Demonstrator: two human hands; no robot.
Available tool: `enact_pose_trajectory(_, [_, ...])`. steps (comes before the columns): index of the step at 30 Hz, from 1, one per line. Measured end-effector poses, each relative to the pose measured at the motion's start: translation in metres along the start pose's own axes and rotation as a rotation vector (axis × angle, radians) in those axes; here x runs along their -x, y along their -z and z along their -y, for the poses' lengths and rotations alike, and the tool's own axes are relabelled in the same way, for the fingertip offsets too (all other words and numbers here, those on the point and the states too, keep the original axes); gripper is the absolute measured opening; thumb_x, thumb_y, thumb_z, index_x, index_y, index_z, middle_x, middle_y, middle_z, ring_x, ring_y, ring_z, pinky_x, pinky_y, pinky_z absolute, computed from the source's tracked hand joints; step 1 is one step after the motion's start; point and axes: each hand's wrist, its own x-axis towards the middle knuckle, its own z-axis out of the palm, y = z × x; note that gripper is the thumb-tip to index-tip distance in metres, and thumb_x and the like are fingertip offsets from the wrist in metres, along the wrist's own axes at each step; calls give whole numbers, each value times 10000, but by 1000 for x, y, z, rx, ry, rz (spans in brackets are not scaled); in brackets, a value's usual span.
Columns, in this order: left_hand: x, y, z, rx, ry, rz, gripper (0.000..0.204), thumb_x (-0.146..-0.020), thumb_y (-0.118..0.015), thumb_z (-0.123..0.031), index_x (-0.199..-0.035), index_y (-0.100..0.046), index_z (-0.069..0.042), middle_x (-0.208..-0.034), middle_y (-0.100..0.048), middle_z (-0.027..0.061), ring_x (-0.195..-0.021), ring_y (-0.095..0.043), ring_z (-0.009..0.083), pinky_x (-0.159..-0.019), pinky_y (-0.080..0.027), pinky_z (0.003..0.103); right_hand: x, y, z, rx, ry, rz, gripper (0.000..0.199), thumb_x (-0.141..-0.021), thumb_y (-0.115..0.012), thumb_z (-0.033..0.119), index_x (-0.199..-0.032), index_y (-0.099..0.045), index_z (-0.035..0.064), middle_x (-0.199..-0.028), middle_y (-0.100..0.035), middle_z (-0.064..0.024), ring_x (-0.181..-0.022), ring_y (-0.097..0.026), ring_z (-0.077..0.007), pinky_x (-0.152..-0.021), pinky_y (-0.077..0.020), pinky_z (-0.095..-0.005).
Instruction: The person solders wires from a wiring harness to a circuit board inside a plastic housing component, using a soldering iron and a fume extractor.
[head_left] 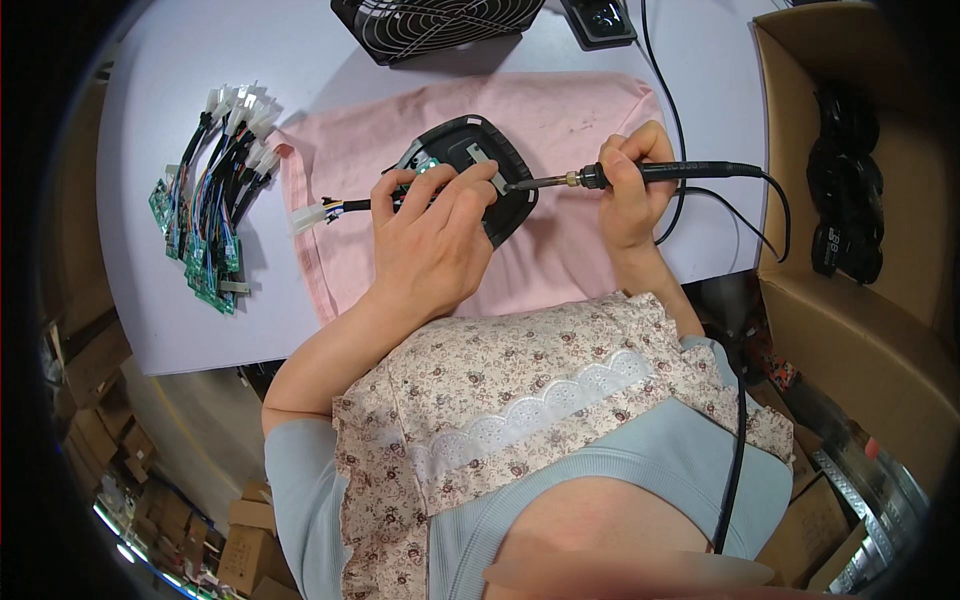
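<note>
My left hand (432, 232) presses down on a black plastic housing (500, 150) that holds a small green circuit board (428, 166), on a pink cloth (560, 120). A black cable with coloured wires and a white connector (308, 217) leads out of the housing to the left. My right hand (632, 185) grips a black soldering iron (640, 175); its metal tip (512, 185) meets the housing beside my left fingers. The iron's black cord (775, 200) runs off to the right.
A pile of green circuit boards with wire harnesses (212, 190) lies at the left of the white table (150, 310). A black fan (440, 25) and a black stand (598, 20) sit at the far edge. A cardboard box (860, 330) with black parts (848, 180) stands at the right.
</note>
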Motion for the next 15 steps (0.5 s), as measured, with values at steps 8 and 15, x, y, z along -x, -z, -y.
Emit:
enact_pose_trajectory(8, [-1, 1, 0, 13, 3, 3, 298, -772, -611, -32, -1063, -594, -94, -1257, -705, 28, -1096, -625, 227, -1018, -339, 450, 1, 0, 5, -43, -13, -50, 228, -870, -580, 30, -783, -376, 80, -585, -397, 28, -529, -318, -46, -501, -284, -255])
enact_pose_trajectory(15, [0, 1, 0, 8, 0, -2, 299, -768, -611, -30, -1060, -593, -93, -1264, -703, 30, -1098, -624, 232, -1016, -340, 451, 0, -1, 1, -30, -6, -38, 232, -872, -591, 43, -784, -379, 76, -588, -399, 28, -530, -316, -46, -503, -285, -256])
